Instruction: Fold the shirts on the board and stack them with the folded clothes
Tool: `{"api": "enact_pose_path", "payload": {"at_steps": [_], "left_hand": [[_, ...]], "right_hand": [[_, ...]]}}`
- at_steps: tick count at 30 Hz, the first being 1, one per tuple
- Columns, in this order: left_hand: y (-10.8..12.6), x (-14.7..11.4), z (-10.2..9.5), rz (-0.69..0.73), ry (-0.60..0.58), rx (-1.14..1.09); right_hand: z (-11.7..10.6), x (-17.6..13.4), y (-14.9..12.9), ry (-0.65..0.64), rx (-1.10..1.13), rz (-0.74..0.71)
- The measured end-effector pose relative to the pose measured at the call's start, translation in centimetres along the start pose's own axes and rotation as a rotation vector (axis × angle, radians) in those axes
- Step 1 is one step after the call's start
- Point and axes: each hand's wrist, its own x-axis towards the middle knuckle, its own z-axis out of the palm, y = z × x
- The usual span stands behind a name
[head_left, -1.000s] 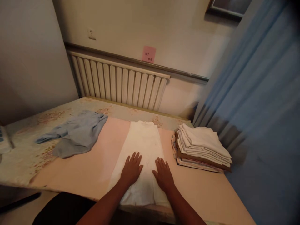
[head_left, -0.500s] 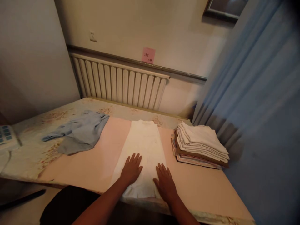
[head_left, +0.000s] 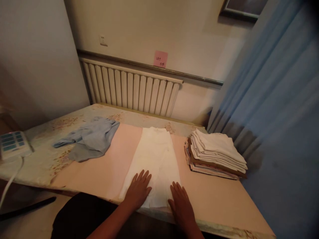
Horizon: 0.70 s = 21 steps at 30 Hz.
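Observation:
A white garment (head_left: 158, 152), folded long and narrow, lies flat on the pink sheet (head_left: 211, 196) in front of me. It is narrower at the far end and wider near me. My left hand (head_left: 139, 190) rests palm down on its near left part, fingers stretched out. Across from it, my right hand (head_left: 181, 203) lies flat at the near right edge of the garment, fingers spread and partly over the pink sheet. Nothing is gripped in either hand.
A crumpled blue-grey garment (head_left: 96, 141) lies to the left. On the right stands a stack of folded cloths (head_left: 216, 151) beside a blue curtain (head_left: 281, 132). A white device with teal keys (head_left: 13, 143) sits at the far left. Behind the table runs a radiator (head_left: 132, 88).
Both hands have slid toward me along the garment, the right one also a little outward. The view has shifted slightly left, showing more of the keyed device.

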Motion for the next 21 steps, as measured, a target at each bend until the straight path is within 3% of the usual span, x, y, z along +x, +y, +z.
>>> {"api": "enact_pose_path", "payload": {"at_steps": [5, 11, 15, 21], "left_hand": [[-1.7, -1.9, -0.1, 0.020, 0.055, -0.108], [-7.8, -4.9, -0.2, -0.265, 0.250, -0.120], [-11.0, -6.5, -0.2, -0.254, 0.221, -0.054], [-11.0, -6.4, -1.0, -0.215, 0.107, -0.039]], "right_hand": [[0.4, -1.9, 1.2, 0.073, 0.076, -0.032], [0.0, -4.0, 4.4, 0.188, 0.141, 0.092], [-0.7, -5.5, 6.0, 0.225, 0.126, 0.050], [-1.8, -6.7, 6.4, 0.159, 0.103, -0.013]]}}
